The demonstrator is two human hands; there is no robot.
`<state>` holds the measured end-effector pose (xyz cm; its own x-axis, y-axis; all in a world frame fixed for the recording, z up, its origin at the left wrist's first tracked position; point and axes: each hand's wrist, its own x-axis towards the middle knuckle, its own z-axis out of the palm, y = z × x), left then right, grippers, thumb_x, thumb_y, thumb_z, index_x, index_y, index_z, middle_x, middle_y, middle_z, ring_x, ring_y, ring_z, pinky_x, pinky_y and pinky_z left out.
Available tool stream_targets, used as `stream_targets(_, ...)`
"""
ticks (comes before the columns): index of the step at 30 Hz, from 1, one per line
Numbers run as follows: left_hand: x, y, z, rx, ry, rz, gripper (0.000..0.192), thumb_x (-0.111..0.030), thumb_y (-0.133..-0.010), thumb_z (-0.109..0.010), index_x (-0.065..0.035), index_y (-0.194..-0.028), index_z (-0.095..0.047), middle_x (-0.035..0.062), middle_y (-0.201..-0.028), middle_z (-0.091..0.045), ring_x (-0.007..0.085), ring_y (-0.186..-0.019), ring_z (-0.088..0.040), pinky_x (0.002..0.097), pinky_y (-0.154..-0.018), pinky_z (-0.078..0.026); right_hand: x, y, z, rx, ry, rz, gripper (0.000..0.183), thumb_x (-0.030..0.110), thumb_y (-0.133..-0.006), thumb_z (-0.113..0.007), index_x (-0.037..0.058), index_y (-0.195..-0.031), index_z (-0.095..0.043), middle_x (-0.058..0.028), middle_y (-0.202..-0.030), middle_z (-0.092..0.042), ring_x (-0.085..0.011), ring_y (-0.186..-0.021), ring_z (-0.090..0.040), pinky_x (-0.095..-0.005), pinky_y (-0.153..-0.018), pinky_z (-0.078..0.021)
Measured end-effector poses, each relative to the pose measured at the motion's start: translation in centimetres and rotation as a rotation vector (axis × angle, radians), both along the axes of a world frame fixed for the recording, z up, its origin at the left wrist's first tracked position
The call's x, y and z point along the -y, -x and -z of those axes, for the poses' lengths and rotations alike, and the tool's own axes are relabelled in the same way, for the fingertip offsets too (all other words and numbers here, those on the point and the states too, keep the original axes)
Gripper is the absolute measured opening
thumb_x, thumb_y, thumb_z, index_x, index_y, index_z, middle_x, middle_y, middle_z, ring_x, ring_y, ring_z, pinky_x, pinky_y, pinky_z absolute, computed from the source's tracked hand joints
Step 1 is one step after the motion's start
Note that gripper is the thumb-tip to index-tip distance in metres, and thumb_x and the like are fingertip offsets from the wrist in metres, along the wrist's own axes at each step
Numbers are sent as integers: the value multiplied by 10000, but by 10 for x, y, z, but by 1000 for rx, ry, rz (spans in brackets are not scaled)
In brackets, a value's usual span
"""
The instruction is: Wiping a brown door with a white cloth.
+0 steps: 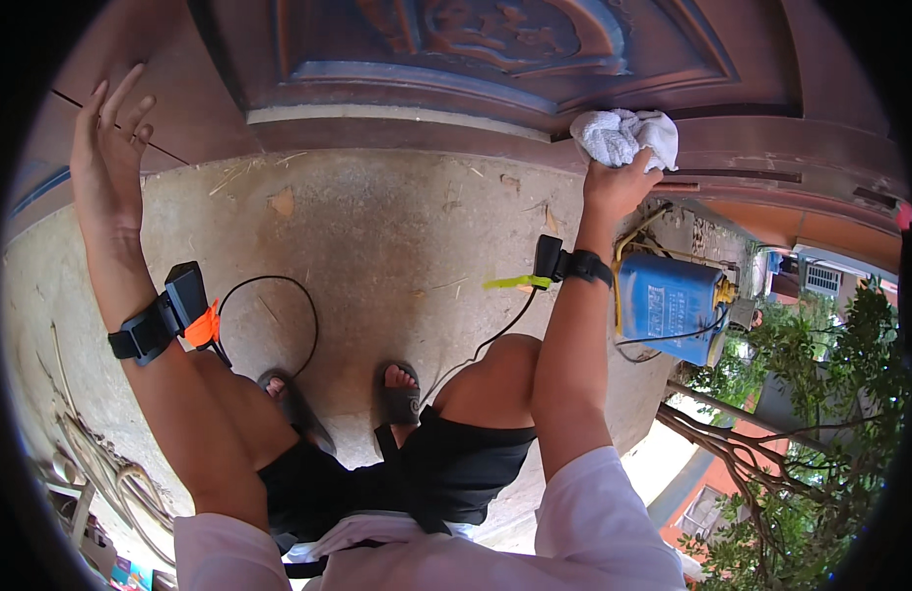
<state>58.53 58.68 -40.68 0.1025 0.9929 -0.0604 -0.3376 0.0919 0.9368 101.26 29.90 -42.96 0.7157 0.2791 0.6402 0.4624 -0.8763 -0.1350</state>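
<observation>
My right hand (624, 181) grips a bunched white cloth (624, 138), which lies against the lower right part of a dark brown door (397, 129) with carved relief panels. Part of the palm and the fingers is hidden by the cloth. On the left, my left hand (116, 140) is raised with its fingers apart and holds nothing. It is nearest to the smooth brown door panel (186, 89); whether the fingertips touch it I cannot tell. Each forearm wears a black strap with a black device, the left one (184, 292) tied with orange ribbon, the right one (549, 258) with yellow-green.
A blue backpack sprayer (666, 303) stands on the right by the wall. Black cables (316, 318) hang from the forearm devices near my knees. A coiled hose (127, 480) lies at lower left. Dry leaves (282, 201) dot the concrete floor (367, 229). Tree branches (744, 443) spread beyond.
</observation>
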Motion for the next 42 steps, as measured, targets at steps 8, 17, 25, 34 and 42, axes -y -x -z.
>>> stream_targets(8, -12, 4, 11, -122, -16, 48, 451, -390, -948, -525, -87, -1261, -411, 123, -1269, -615, 171, -1036, -546, 302, -903, -379, 6, -20, 41, -281, 37, 9, 954, 298, -598, -819, 46, -1417, -399, -305, -1261, -483, -455, -1100, -557, -460, -912, -486)
stream_targets(17, -18, 25, 9, -115, 45, 178, 544, -410, -941, -543, -60, -1330, -394, 156, -1204, -635, 133, -935, -545, 280, -888, -407, 16, -34, 106, -496, -268, -362, 904, 310, -550, -869, 20, -1328, -512, -221, -1177, -628, -381, -1154, -571, -432, -995, -435)
stream_targets(25, -15, 41, 0, -164, 86, 240, 545, -367, -931, -587, -71, -1337, -375, 147, -1202, -622, 119, -914, -547, 267, -883, -431, -14, -4, 61, -183, -58, -196, 864, 304, -571, -853, 19, -1317, -522, -311, -1224, -529, -460, -1110, -546, -451, -965, -448)
stream_targets(34, -12, 8, 14, -179, 106, 222, 404, -384, -939, -575, -125, -1215, -435, 108, -1117, -660, 132, -914, -558, 286, -881, -413, 4, -68, 119, -927, -281, -349, 789, 237, -579, -870, -16, -1255, -550, -175, -1163, -651, -291, -1091, -622, -364, -959, -466)
stream_targets(42, -8, 11, 0, -231, 126, 147, 476, -397, -967, -510, -35, -1268, -437, 118, -1112, -662, 156, -1024, -557, 330, -976, -363, -9, -57, 118, -1007, -177, -251, 705, 307, -654, -813, -35, -1225, -581, -166, -1154, -653, -275, -1052, -634, -383, -931, -477)
